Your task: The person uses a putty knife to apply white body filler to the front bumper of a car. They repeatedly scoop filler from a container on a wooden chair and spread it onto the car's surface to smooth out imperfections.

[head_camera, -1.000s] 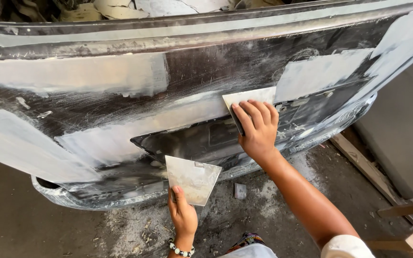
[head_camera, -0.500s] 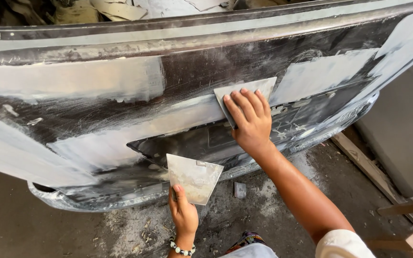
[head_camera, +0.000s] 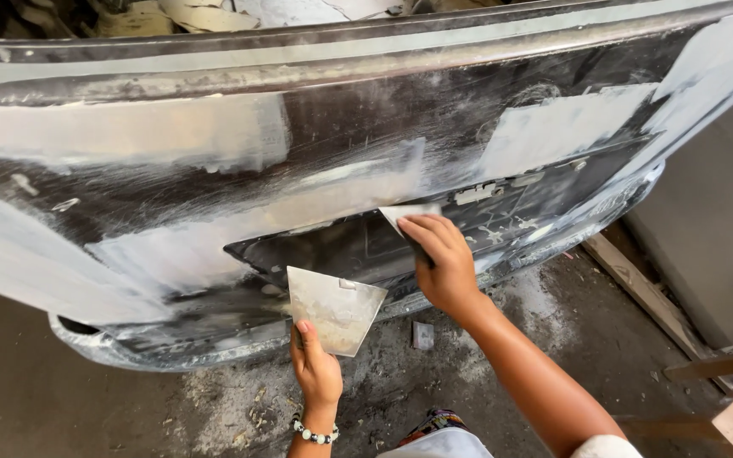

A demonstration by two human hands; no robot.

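Fingers of the right hand [head_camera: 439, 263] press a small pale flat spreader blade [head_camera: 409, 214] against the dark dusty car body panel [head_camera: 366, 144]. Left hand [head_camera: 316, 369] grips a thin grey metal plate [head_camera: 334, 307]. Grey-white filler patches [head_camera: 129, 131] already cover many areas; dark bare zones remain.

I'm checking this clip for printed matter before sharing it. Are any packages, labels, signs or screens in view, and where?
None that I can make out: no package, label, sign or screen shows. The left hand holds a bare metal plate, the right hand presses a spreader blade on the dark car panel patched with pale filler.
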